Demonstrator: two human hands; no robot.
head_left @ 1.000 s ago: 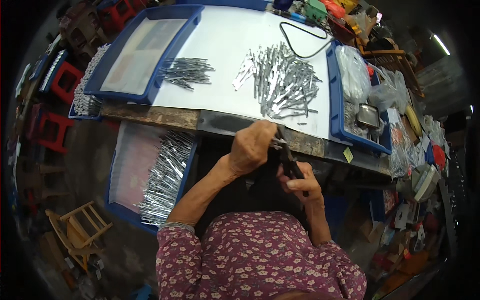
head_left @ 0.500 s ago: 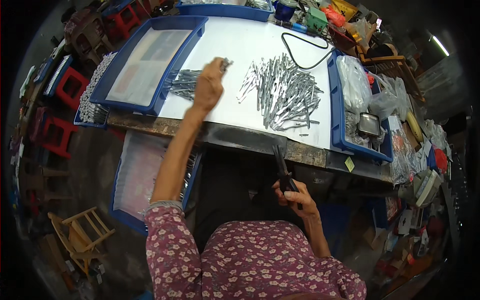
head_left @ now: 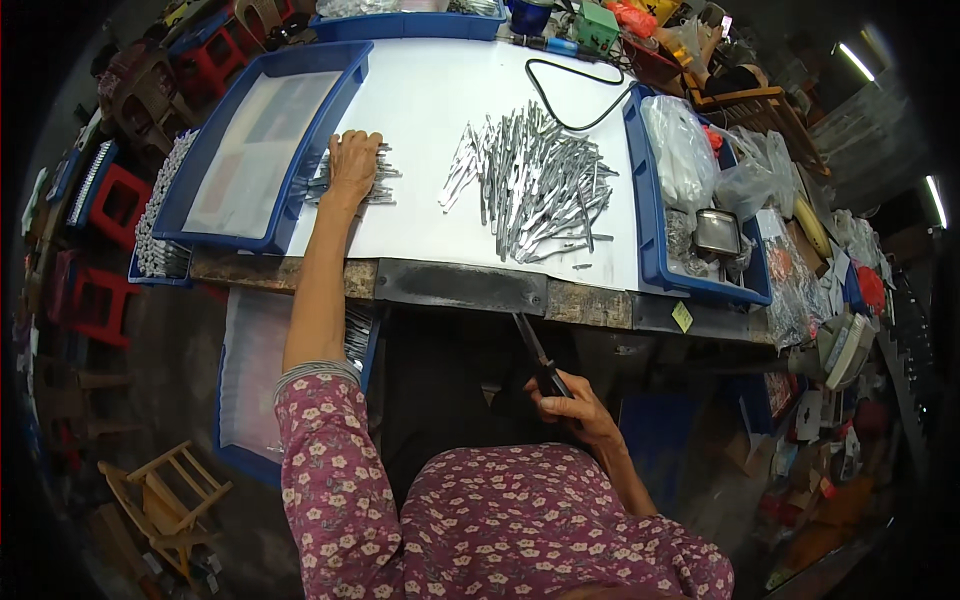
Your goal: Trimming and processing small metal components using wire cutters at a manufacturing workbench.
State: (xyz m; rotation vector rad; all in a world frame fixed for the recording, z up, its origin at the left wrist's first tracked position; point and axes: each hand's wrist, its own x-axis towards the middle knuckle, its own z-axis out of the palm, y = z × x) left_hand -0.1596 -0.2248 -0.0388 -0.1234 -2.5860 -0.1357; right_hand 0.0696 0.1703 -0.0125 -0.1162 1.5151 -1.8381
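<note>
My left hand [head_left: 353,167] is over a small bundle of slim silver metal strips [head_left: 384,184] beside the left blue tray. Its fingers curl down around some of them, and the fingertips are hidden. A larger heap of similar metal strips [head_left: 545,185] lies spread in the middle of the white tabletop [head_left: 420,100]. Below the table edge, my right hand [head_left: 585,408] grips dark long-nose pliers [head_left: 548,378] by the handles, with the slim jaws pointing up toward the edge. Nothing shows between the jaws.
A blue tray [head_left: 272,240] with a pale liner stands at the table's left. Another blue tray [head_left: 655,262] holds plastic bags at the right. A black cord loop [head_left: 535,90] lies behind the heap. Under the table's left side sits another blue tray [head_left: 245,455].
My left hand has moved left and nearer, down onto the small bundle of strips. My right hand with the pliers has shifted slightly left in view. The whole view has shifted a little.
</note>
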